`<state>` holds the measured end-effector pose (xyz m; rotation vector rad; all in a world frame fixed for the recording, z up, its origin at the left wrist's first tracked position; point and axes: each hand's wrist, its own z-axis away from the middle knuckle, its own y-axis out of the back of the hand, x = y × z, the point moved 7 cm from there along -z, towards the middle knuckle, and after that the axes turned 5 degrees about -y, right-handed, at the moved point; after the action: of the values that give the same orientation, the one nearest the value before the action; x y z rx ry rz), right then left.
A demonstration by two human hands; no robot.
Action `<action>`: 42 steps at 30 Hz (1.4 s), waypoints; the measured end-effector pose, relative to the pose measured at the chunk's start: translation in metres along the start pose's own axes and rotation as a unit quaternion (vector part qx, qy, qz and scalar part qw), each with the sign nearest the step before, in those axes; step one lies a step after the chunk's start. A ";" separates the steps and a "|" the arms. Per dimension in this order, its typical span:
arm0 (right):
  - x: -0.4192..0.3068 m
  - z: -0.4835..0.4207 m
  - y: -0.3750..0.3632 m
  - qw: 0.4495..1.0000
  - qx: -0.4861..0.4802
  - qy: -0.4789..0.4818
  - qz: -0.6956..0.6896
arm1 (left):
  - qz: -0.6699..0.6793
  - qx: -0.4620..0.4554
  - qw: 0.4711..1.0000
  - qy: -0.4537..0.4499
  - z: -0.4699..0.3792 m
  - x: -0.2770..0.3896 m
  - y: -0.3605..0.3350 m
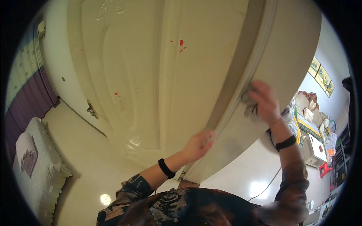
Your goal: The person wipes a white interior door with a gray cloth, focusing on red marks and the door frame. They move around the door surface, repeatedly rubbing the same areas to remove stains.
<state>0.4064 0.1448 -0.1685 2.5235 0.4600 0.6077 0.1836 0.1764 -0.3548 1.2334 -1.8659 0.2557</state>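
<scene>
My right hand presses a grey cloth against the moulded trim of a white door frame. Both hand and cloth are blurred, and part of the cloth is hidden by the fingers. Lower down, my left hand is at the edge of the same trim, its thumb and fingers apart and half curled. I see nothing held in it. A cream panelled door with raised carving and small red scraps on it fills the middle of the view. A brass lever handle sits towards its left side.
At left, a bed or bench with a pale frilled cover stands near a purple curtain. Right of the frame, a dark cord crosses the glossy floor. Beyond are a white-topped table, a red stool and a cushioned sofa.
</scene>
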 end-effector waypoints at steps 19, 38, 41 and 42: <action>-0.112 -0.141 -0.033 0.984 0.057 0.047 0.162 | -0.308 0.009 0.951 -0.006 0.021 0.016 0.050; -0.158 -0.140 -0.021 0.985 0.034 0.073 0.155 | -0.306 -0.013 0.952 -0.014 0.049 0.017 0.057; -0.159 -0.131 -0.028 0.983 0.001 0.139 0.120 | -0.305 -0.026 0.952 -0.010 0.051 0.019 0.057; -0.162 -0.130 -0.031 0.982 -0.028 0.148 0.109 | -0.307 -0.021 0.951 -0.010 0.052 0.021 0.057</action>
<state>0.1987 0.1514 -0.1378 2.4557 0.2640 1.0744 0.1053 0.1604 -0.3556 1.7166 -1.4039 -0.1375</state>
